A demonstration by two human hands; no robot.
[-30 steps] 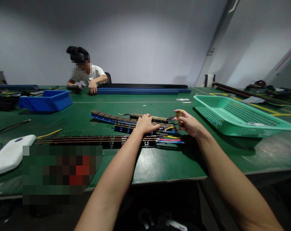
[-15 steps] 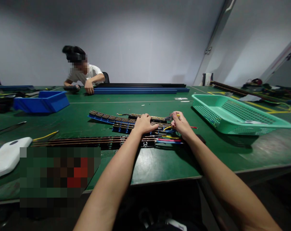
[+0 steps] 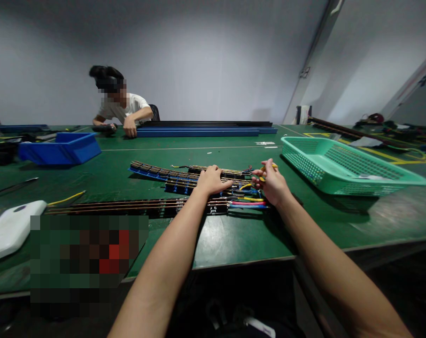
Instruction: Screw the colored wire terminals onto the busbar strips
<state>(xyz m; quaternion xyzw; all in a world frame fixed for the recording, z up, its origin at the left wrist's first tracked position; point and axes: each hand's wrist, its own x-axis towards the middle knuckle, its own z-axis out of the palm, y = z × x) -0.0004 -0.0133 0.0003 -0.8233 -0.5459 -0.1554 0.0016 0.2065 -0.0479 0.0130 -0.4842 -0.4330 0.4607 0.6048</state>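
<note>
The left hand [image 3: 212, 181] lies palm down across a bundle of strips [image 3: 152, 172] with brass-coloured rails. Its fingers rest on top of the strips and point away from the person, and the thumb stands apart from them, toward the right. The bundle is therefore directly below these fingers, and one blue-based strip extends out to the left of the hand.

The right hand [image 3: 274, 187] is at the right end of the bundle, near the loose wires [image 3: 247, 186]. Its fingers are bent around a yellow piece [image 3: 274, 165], which shows partly between them; how firmly they press it, one cannot tell. The wires are just to the left of these fingertips; whether they touch is not clear.

Nearer to the person, a long black strip [image 3: 110, 206] lies on the green table [image 3: 234, 244] and passes under the left forearm. A green basket [image 3: 367, 191] stands to the right, apart from both hands.
</note>
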